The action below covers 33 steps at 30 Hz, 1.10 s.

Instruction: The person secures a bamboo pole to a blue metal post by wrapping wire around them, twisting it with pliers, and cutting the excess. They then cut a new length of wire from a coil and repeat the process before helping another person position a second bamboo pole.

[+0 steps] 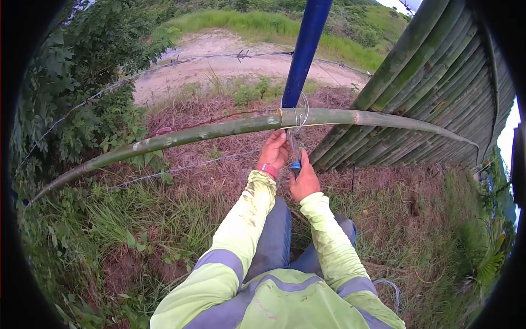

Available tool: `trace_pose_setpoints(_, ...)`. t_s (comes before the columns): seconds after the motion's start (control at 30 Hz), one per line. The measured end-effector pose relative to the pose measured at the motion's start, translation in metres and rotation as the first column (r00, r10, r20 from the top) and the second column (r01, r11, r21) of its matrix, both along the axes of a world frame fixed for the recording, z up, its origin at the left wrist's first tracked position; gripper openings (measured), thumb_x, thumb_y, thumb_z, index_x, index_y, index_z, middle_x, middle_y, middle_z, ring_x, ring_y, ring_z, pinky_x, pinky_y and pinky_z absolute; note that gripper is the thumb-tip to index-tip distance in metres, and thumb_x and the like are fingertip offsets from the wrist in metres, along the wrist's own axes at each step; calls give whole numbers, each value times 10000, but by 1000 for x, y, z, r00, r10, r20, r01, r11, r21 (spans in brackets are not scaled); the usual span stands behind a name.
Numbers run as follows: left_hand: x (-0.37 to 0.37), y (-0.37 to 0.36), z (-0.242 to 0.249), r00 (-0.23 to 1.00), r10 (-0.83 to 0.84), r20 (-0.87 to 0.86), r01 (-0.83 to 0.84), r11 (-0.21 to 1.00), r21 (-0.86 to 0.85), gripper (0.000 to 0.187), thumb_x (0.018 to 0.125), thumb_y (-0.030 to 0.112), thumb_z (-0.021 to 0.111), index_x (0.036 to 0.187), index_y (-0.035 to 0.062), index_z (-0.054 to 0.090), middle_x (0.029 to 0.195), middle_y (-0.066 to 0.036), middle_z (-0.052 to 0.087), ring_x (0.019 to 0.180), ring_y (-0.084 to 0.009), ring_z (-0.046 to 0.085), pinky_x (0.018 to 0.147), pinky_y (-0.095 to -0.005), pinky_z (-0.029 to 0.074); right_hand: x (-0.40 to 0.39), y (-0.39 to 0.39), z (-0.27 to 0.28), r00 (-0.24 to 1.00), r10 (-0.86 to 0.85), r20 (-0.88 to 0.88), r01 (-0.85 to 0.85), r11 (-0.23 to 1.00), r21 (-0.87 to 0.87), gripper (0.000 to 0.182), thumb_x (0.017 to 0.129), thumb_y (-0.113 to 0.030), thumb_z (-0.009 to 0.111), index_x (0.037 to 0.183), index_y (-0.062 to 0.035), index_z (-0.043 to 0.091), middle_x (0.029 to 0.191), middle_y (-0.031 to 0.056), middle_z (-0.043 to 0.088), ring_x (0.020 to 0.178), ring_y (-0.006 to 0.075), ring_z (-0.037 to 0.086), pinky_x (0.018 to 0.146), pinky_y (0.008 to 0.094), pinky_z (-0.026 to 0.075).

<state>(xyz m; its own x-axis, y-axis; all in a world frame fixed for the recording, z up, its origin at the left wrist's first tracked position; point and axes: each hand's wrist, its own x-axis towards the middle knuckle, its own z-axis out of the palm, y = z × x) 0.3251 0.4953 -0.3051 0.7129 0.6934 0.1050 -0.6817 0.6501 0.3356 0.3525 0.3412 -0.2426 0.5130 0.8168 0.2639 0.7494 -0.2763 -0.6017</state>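
A long green bamboo pole (219, 130) runs crosswise in front of a blue metal post (308, 49). Thin wire (300, 118) loops around the pole's split end where it crosses the post. Just under that joint, my left hand (275, 149) is closed in a pinch; what its fingertips hold is too small to make out. My right hand (305, 182) grips pliers (296, 164) with a blue and black handle, their grey head pointing up at the wire. A second bamboo length (394, 122) continues the line to the right.
A panel of upright bamboo canes (438, 82) leans at the right. Barbed wire (181, 61) stretches behind the pole, with another strand (181, 169) below. A coil of wire (389, 293) lies in the grass near my right side. Bushes (82, 71) crowd the left.
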Motion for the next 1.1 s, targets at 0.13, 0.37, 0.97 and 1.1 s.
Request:
trace_pose_setpoints(0.13,2,-5,8,1000,26,7,-26,997,-69,103,846,36,568,946,60,572,798,-37,594,705,-153,562,653,-282,469,28,-15,30,984,25,175,15,975,-222,833,697,-88,630,1397,-171,187,940,180,515,882,370,548,729,477,464)
trace_pose_setpoints(0.37,9,8,1,999,48,12,-48,999,14,130,855,34,553,974,83,566,813,-16,584,719,-144,542,670,-284,439,82,-10,57,768,178,615,7,958,-287,788,666,-73,594,1378,-189,279,877,121,502,765,321,548,658,453,481)
trace_pose_setpoints(0.97,0,18,23,984,43,-171,-10,983,185,59,830,39,593,888,46,600,775,-42,593,707,-155,554,635,-280,447,114,-1,86,661,293,690,21,913,-407,611,727,-77,556,1296,-215,379,906,88,518,846,272,534,704,390,446)
trace_pose_setpoints(1.1,-8,21,28,966,81,-247,-8,959,284,60,828,45,602,887,38,600,788,-41,597,713,-151,548,635,-289,447,113,-1,70,686,255,682,6,935,-355,535,764,-70,500,1273,-208,408,905,80,518,844,270,532,705,397,438)
